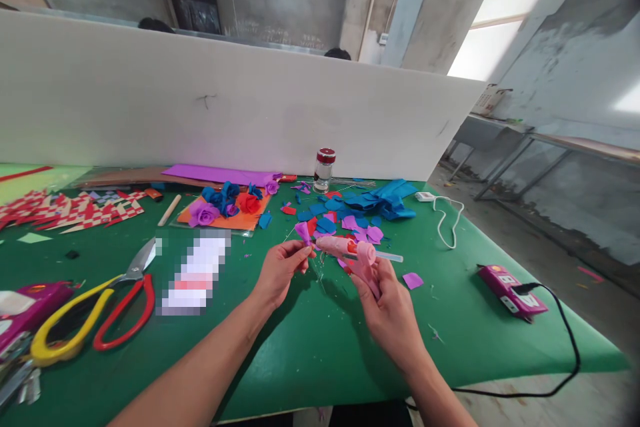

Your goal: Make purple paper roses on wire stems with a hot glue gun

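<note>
My left hand (283,269) pinches the base of a small purple paper flower (303,232) between thumb and fingers. In my right hand (387,300) is a pink hot glue gun (367,260), gripped by its handle, with a clear glue stick (390,256) poking out of its back. The gun's nozzle points left and is close to the flower's base; whether they touch I cannot tell. Around and behind both hands lie loose purple petals (374,234), blue petals (325,225) and red petals. Thin glue strands hang below the nozzle.
Finished paper flowers (204,213) sit on an orange sheet. Large scissors (134,271) lie left, near checkered red-and-white strips (75,210). A lidded glass jar (324,170) stands by the white partition (280,107). Blue crepe paper (385,200), a white cable (453,230) and a purple power strip (513,291) lie right.
</note>
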Demonstrator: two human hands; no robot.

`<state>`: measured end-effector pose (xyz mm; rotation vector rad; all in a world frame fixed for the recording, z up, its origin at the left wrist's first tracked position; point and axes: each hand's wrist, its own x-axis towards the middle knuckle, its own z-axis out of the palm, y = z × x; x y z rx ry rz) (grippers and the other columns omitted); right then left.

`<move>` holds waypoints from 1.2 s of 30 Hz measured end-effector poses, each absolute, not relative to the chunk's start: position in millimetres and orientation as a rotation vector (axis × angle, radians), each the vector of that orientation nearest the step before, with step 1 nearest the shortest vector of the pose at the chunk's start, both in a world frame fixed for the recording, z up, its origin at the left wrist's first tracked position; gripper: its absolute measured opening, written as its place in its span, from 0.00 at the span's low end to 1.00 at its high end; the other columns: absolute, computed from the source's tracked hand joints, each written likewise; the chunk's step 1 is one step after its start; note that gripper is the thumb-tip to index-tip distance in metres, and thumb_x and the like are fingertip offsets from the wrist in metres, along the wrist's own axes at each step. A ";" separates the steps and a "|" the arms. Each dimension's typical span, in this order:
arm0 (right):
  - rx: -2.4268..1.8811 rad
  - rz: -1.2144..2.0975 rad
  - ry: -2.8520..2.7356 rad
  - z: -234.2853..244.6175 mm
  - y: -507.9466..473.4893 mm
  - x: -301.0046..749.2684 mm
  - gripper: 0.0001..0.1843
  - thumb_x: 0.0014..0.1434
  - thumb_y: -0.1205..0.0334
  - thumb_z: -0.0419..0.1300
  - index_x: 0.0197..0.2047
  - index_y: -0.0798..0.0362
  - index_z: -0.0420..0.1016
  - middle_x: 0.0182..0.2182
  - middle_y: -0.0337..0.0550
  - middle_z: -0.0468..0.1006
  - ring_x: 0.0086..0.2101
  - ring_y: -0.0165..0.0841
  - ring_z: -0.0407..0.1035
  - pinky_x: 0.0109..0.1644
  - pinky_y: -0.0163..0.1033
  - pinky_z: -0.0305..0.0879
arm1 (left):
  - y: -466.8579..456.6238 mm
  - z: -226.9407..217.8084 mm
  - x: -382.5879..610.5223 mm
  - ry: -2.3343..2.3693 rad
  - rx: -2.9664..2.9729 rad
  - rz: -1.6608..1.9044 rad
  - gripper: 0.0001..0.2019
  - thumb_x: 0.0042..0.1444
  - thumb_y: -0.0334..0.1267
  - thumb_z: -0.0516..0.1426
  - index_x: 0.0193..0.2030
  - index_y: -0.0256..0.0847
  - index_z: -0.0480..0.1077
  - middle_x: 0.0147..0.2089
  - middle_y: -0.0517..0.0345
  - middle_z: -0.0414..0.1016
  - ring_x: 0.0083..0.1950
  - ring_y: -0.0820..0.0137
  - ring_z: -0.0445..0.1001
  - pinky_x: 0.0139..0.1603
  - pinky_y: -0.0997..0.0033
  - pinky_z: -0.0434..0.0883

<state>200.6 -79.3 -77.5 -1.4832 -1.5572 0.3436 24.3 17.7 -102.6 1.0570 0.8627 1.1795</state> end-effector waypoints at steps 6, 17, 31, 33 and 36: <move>-1.520 0.210 -1.593 -81.7 -77.6 200.5 0.17 0.63 0.55 0.50 0.51 0.53 0.68 0.35 0.49 0.81 0.32 0.40 0.75 0.34 0.40 0.68 | 18.2 -103.4 24.1 0.861 1.063 1.174 0.10 0.45 0.42 0.67 0.29 0.36 0.77 0.29 0.55 0.76 0.23 0.78 0.64 0.25 0.75 0.61; -1.488 0.218 -1.603 -82.4 -77.6 200.6 0.16 0.64 0.55 0.51 0.50 0.53 0.71 0.43 0.51 0.80 0.40 0.41 0.76 0.41 0.42 0.70 | 17.6 -102.1 24.5 0.864 1.060 1.175 0.11 0.45 0.42 0.67 0.29 0.35 0.76 0.29 0.54 0.75 0.23 0.77 0.63 0.25 0.75 0.61; -1.492 0.216 -1.597 -86.2 -75.7 201.8 0.18 0.63 0.56 0.51 0.52 0.54 0.70 0.46 0.54 0.79 0.44 0.44 0.75 0.44 0.46 0.70 | 17.0 -100.7 25.2 0.861 1.059 1.169 0.11 0.44 0.42 0.67 0.29 0.36 0.77 0.28 0.56 0.75 0.23 0.79 0.63 0.25 0.76 0.60; -1.497 0.216 -1.591 -86.5 -75.5 201.8 0.18 0.63 0.56 0.52 0.52 0.55 0.70 0.47 0.55 0.79 0.44 0.45 0.74 0.45 0.47 0.70 | 16.7 -100.3 25.3 0.862 1.059 1.166 0.11 0.44 0.42 0.67 0.29 0.36 0.77 0.28 0.56 0.75 0.23 0.79 0.63 0.25 0.76 0.60; -1.482 0.220 -1.587 -86.7 -75.9 201.9 0.18 0.63 0.57 0.52 0.53 0.54 0.70 0.47 0.55 0.79 0.45 0.44 0.74 0.46 0.47 0.70 | 16.4 -99.7 25.4 0.863 1.061 1.168 0.11 0.44 0.42 0.67 0.29 0.36 0.77 0.28 0.56 0.75 0.23 0.78 0.64 0.24 0.75 0.60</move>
